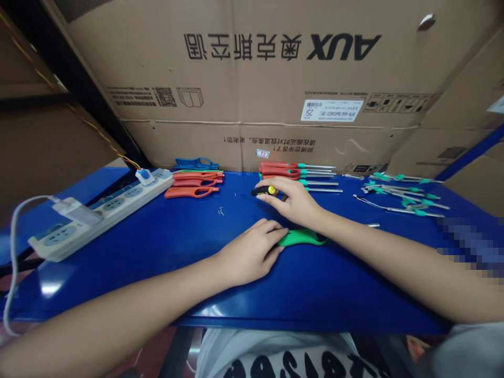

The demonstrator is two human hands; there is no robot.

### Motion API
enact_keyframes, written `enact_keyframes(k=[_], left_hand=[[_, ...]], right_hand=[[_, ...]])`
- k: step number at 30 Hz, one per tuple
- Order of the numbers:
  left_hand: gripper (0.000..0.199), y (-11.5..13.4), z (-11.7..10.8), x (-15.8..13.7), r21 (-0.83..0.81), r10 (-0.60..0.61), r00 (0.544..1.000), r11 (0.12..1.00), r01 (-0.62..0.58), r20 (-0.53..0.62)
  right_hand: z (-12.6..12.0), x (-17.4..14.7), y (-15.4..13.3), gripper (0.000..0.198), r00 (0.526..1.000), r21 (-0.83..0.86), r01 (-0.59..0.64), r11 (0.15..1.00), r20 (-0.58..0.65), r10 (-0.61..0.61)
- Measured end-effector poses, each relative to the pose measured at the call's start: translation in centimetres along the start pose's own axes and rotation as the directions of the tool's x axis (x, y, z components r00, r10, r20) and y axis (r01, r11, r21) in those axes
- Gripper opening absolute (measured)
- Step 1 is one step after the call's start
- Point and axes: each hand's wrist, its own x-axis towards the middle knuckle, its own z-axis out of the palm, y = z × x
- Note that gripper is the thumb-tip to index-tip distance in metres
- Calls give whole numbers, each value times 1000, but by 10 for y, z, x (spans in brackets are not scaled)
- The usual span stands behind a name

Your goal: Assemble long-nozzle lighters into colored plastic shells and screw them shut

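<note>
My left hand (255, 252) is closed on the near end of a green lighter (301, 238), which lies on the blue table. A metal tube tip (372, 225) shows beyond my right forearm; whether it belongs to the green lighter is hidden. Above the lighter, my right hand (293, 202) grips a black-and-yellow screwdriver (263, 190). The shaft of the screwdriver is hard to make out. A few tiny screws (221, 211) lie to the left of the hands.
Red lighters with metal tubes (279, 171) lie at the back. Orange-red handle shells (192, 184) and blue ones (197, 163) sit further left, beside a white power strip (118, 202). Metal tubes with teal parts (409, 197) lie at right. A cardboard wall (244, 79) stands behind.
</note>
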Motion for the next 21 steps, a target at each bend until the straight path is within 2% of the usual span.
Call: enact_keyframes(k=[5, 9, 11, 13, 16, 19, 21], left_hand=[[38, 1, 0, -1, -41, 11, 1000, 999, -11, 8], [39, -2, 3, -1, -102, 16, 999, 995, -19, -29], [39, -4, 4, 0, -136, 23, 999, 990, -29, -43], [38, -4, 6, 1, -161, 35, 998, 986, -43, -57], [38, -4, 8, 2, -188, 57, 995, 980, -72, -86], [37, -2, 12, 3, -200, 75, 993, 975, -93, -94], [37, -1, 13, 4, -204, 80, 993, 974, -97, -91]], right_hand=[[9, 6, 8, 23, 1000, 37, -23, 999, 9, 23], [5, 3, 3, 22, 1000, 33, 20, 999, 18, -21], [-3, 0, -3, 21, 999, 29, 32, 999, -36, -31], [-14, -4, -11, 20, 992, 50, -5, 999, -125, 11], [-36, -14, -25, 22, 957, 234, -100, 967, -245, 158], [-58, -25, -37, 24, 913, 474, -73, 878, -322, 250], [-69, -30, -42, 28, 889, 596, -60, 801, -332, 314]])
